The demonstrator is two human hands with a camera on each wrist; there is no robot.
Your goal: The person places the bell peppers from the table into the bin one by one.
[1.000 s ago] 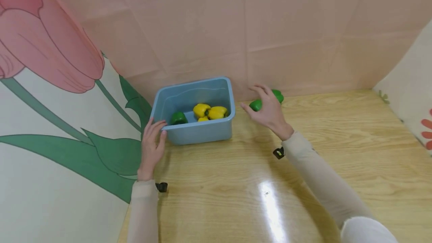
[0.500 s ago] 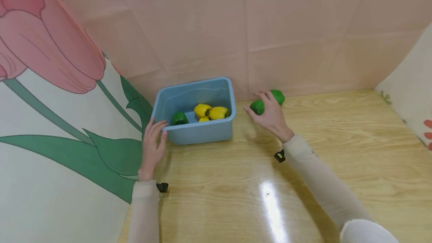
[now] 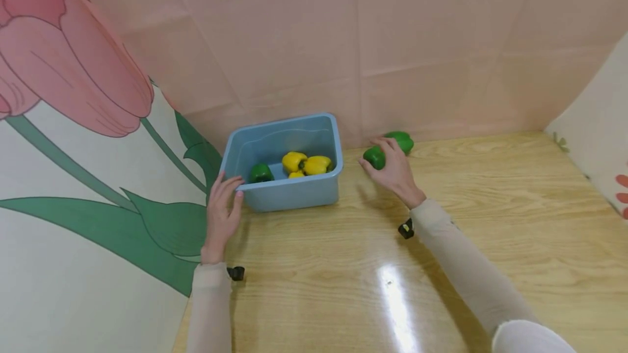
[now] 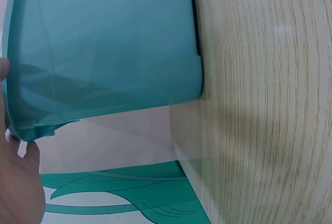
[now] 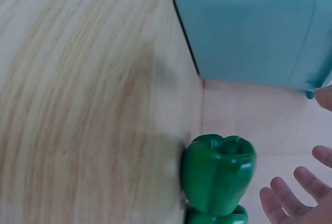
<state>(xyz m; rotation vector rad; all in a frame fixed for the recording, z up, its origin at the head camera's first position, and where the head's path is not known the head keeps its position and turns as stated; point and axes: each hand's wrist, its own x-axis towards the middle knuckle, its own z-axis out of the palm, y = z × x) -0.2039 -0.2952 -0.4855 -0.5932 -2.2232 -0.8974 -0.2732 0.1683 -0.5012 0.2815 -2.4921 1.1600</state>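
Note:
At the near left corner of the blue plastic bin (image 3: 289, 196), my left hand (image 3: 223, 217) holds the rim, fingers over the edge and thumb on the outer front wall. Part of that hand (image 4: 21, 182) shows at the left wrist view's edge. Inside the bin lie a green bell pepper (image 3: 261, 172) and yellow bell peppers (image 3: 317, 164). My right hand (image 3: 394, 170) hovers over two green bell peppers on the table, thumb and fingers spread. In the right wrist view the nearer green pepper (image 5: 219, 175) stands apart from the fingers (image 5: 288, 195); the other is mostly hidden behind it.
The wooden table (image 3: 314, 277) meets a pink cloth backdrop (image 3: 441, 70) just behind the bin and peppers. A tulip-printed panel (image 3: 73, 151) rises close at the left, and a pale panel (image 3: 598, 124) stands at the right.
My right hand has lowered slightly toward the nearer green pepper, its fingers drawing back a little. The left hand and the bin have stayed in place.

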